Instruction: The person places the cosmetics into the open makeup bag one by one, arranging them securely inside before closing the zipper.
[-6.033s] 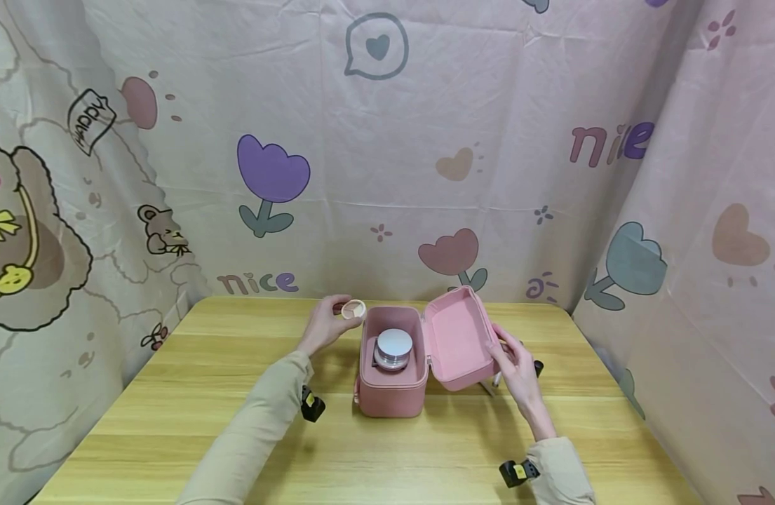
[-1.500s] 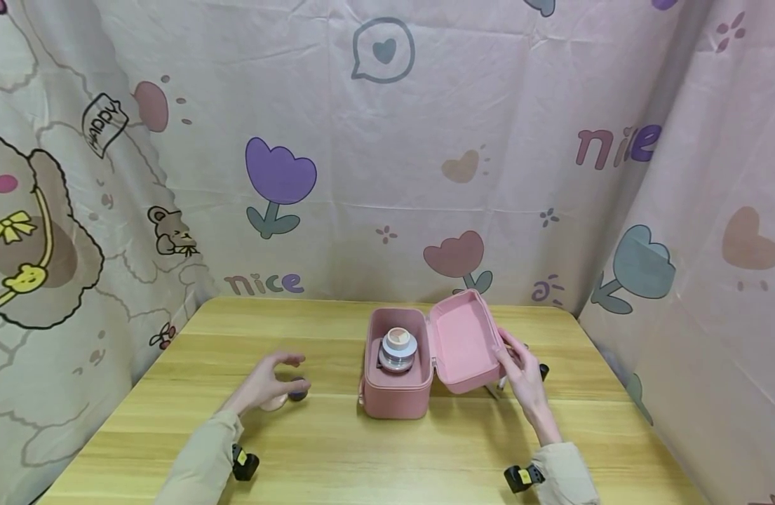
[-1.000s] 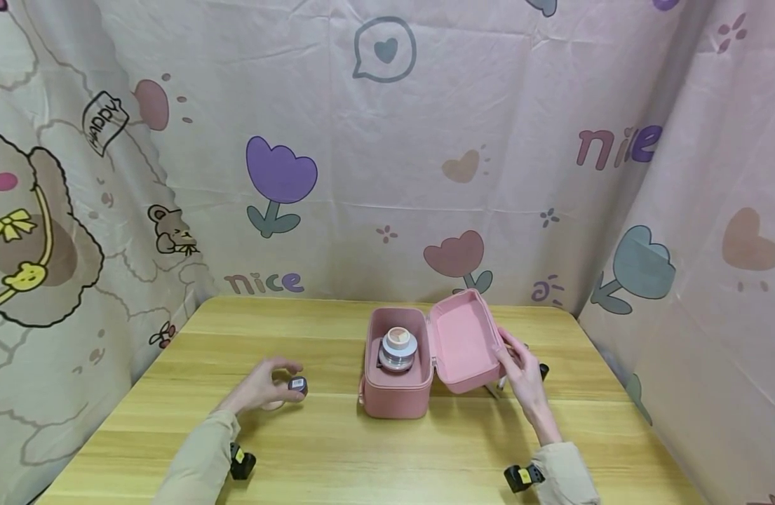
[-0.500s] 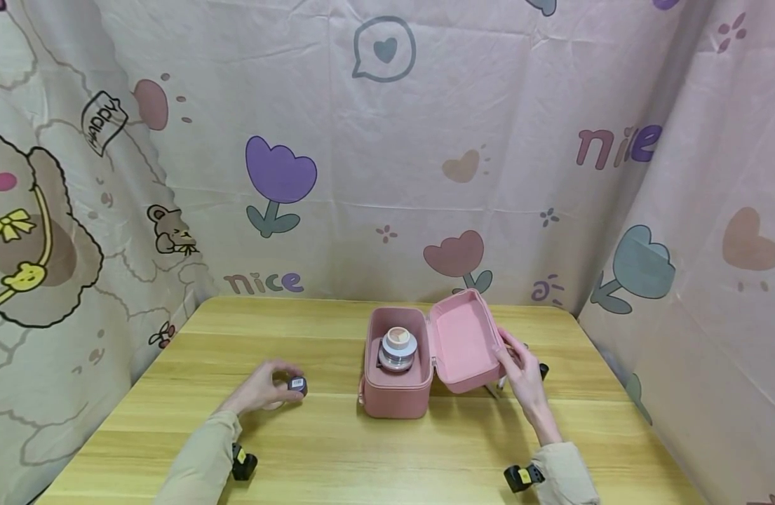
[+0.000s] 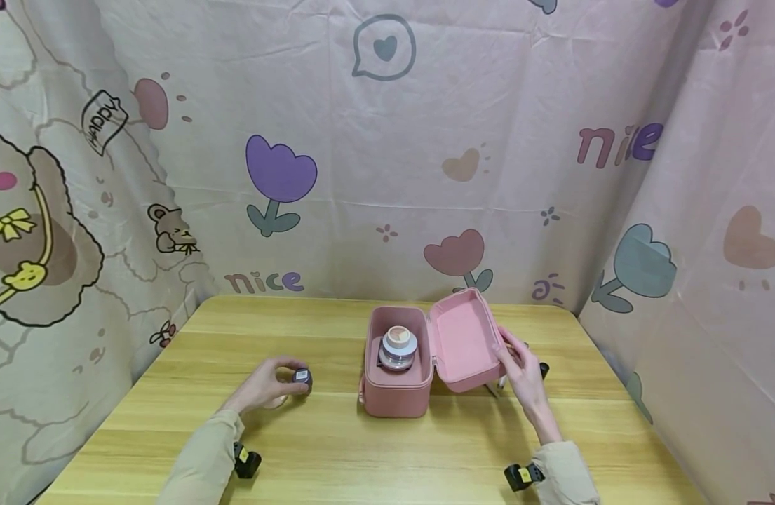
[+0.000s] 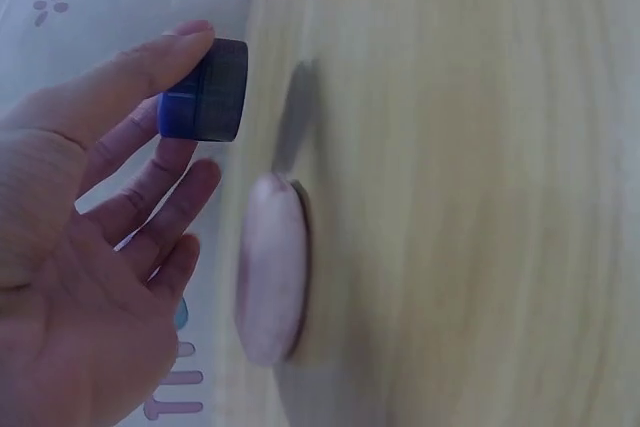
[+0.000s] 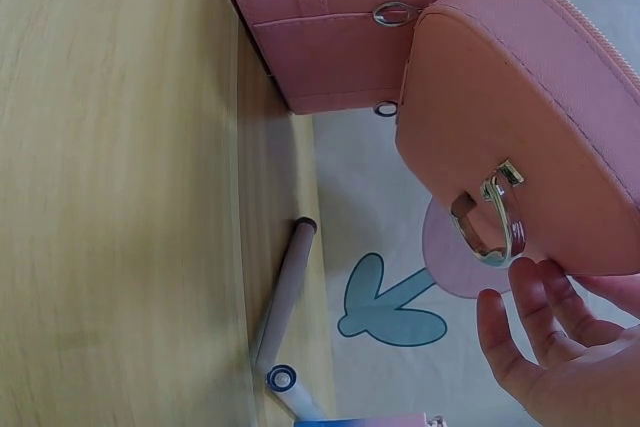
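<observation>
My left hand (image 5: 264, 386) pinches a small dark blue jar (image 5: 302, 377) between thumb and fingers; a white label shows on its upper face. In the left wrist view the jar is held just off the wood, and a pale pink flat oval piece (image 6: 272, 272) lies on the table below the hand. My right hand (image 5: 522, 375) holds the raised lid (image 5: 465, 340) of a pink cosmetic case (image 5: 396, 401) by its outer edge. Inside the case sits a silver-lidded clear jar (image 5: 396, 358), with a small round three-colour concealer pot (image 5: 398, 337) on top.
Behind the lid, by the right hand, lie a slim pinkish-brown tube (image 7: 288, 292), a white tube (image 7: 300, 399) and a blue-and-pink item (image 7: 365, 421). A metal ring handle (image 7: 505, 217) hangs on the lid's outside. Printed curtains (image 5: 374, 175) close in the wooden table (image 5: 337, 463).
The three-colour pot went from my left hand onto the silver-lidded jar. The left hand then moved left, took hold of the dark blue jar and shifted it slightly. The right hand stayed on the lid.
</observation>
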Tool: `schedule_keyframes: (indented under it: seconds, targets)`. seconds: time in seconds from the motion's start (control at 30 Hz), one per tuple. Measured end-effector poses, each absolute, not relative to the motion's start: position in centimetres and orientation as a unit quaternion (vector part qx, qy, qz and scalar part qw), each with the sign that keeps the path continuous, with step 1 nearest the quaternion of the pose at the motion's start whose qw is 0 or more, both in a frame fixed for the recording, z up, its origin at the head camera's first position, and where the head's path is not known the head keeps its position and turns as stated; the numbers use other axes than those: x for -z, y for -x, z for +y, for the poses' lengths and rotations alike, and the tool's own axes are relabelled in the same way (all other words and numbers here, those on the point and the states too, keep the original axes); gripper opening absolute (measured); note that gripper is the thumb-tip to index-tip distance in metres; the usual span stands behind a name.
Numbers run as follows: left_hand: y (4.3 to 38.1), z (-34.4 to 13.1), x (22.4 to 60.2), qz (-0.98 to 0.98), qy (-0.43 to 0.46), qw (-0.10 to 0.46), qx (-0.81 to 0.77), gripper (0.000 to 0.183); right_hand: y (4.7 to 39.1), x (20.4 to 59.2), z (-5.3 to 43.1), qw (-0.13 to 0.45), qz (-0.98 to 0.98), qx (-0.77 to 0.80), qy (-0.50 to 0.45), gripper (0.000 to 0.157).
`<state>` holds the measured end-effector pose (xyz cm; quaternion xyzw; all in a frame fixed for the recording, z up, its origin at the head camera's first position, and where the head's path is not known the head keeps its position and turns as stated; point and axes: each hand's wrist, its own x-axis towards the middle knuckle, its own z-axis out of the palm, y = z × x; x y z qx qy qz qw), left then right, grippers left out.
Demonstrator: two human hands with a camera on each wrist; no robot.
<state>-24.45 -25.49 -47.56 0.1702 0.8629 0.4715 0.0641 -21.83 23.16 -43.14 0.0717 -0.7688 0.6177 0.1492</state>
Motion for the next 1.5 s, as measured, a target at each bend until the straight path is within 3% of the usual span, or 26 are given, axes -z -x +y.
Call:
schedule_keyframes:
  seconds: [0.2, 0.67, 1.03, 1.5]
  targets:
    - [24.4, -24.7, 46.6, 0.869, -0.186, 0.029, -0.458, 0.045, 21.9, 43.1, 23.2, 0.145, -0.768, -0.619, -0.072, 0.055]
    - [24.3, -23.2, 44.8, 0.833, -0.214, 0.036, -0.51, 0.051, 21.9, 43.1, 23.1, 0.147, -0.767, -0.62, -0.074, 0.055]
    - [24.8, -21.0, 43.2, 0.829, -0.248, -0.004, -0.501, 0.042, 21.9, 43.1, 23.1, 0.149, -0.767, -0.62, -0.07, 0.054]
    - [26.3, -17.4, 40.7, 0.833, -0.271, 0.027, -0.482, 0.049, 21.9, 43.1, 23.1, 0.148, -0.766, -0.621, -0.072, 0.054]
